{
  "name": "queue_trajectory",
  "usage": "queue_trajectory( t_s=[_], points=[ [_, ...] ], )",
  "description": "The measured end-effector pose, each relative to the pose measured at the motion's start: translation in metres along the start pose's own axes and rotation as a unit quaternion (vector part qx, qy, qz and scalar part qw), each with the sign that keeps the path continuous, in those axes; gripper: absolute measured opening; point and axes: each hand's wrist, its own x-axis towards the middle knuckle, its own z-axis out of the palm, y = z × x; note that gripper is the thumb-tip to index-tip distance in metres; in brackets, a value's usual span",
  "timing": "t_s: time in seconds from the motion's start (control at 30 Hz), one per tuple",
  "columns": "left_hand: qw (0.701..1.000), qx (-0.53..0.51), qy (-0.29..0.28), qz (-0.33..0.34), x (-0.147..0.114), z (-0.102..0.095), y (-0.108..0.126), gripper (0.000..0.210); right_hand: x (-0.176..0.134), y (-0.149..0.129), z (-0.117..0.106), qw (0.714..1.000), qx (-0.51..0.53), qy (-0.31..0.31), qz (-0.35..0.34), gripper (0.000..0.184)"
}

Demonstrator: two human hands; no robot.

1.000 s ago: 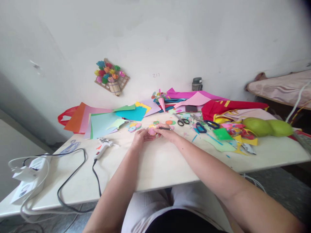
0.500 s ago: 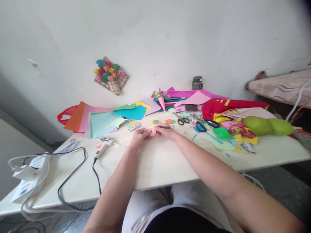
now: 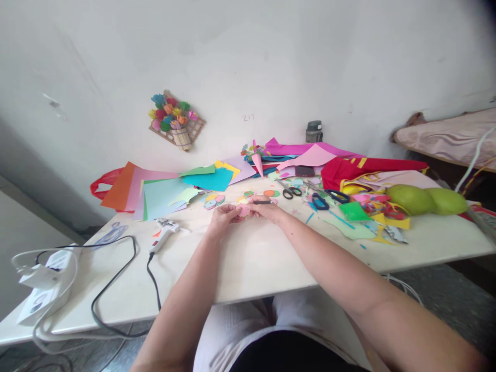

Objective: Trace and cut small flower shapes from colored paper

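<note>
My left hand pinches the left edge of a small pink paper piece just above the table. On its other side, my right hand is closed at the paper's edge, with a dark pen-like stick held across its fingers. The fingers cover part of the pink piece, so its full outline is hidden. Just beyond the hands lie small round paper cutouts, among them an orange one. Another group of coloured paper discs sits to the left of them.
A white glue gun lies on the left, its black cord running over the table edge. Beside it stands a power strip. Coloured sheets line the back. Scissors and a green balloon are on the right.
The pink paper piece has tilted slightly between my fingers. Both hands stay in nearly the same place, and the view has shifted very little.
</note>
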Motion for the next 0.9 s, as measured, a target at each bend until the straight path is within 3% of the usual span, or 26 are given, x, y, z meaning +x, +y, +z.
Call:
queue_trajectory(
  t_s=[0.2, 0.47, 0.63, 0.9],
  points=[
    [1.0, 0.021, 0.008, -0.015, 0.0, 0.003, 0.002, 0.032, -0.003, -0.005, -0.002, 0.999, -0.034, 0.013, -0.027, 0.022],
    [0.995, 0.081, 0.05, -0.019, -0.003, 0.013, 0.004, 0.031, 0.003, 0.004, -0.01, 0.979, -0.184, 0.01, -0.087, 0.021],
    [0.991, 0.121, 0.058, -0.006, -0.002, 0.017, 0.003, 0.033, 0.004, 0.003, -0.012, 0.975, -0.21, 0.014, -0.073, 0.021],
    [0.994, 0.101, 0.038, -0.018, -0.001, 0.016, 0.002, 0.033, 0.0, -0.005, -0.012, 0.977, -0.202, 0.01, -0.062, 0.019]
  ],
)
